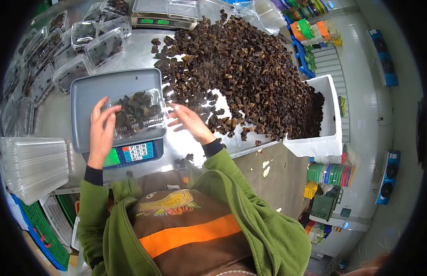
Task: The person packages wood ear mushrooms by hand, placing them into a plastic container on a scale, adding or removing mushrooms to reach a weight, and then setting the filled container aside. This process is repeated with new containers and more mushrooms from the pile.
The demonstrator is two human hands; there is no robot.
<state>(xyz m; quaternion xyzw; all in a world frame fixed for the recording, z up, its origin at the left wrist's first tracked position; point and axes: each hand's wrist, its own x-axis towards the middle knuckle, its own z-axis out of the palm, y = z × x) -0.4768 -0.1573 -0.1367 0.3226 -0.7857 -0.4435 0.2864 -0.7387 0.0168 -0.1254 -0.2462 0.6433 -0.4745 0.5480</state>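
A clear plastic clamshell box (151,120) with dark wood ear mushrooms (137,108) in it rests slightly askew on the grey weighing pan (89,92) of a scale. At the box's left end is my left hand (102,135), fingers spread, one fingertip over its edge. My right hand (191,123) reaches in from the other side, its fingers stretched out and apart right at the box's right end. Below the pan, the scale's keypad (138,152) and lit green display (112,158) show, the display partly behind my left wrist.
A big heap of loose mushrooms (241,69) spreads over the metal table, running into a white foam box (314,145) at the right. Filled clamshells (105,46) pile up at the upper left; nested empty ones (36,165) stand at the lower left. Another scale (165,20) sits at the back.
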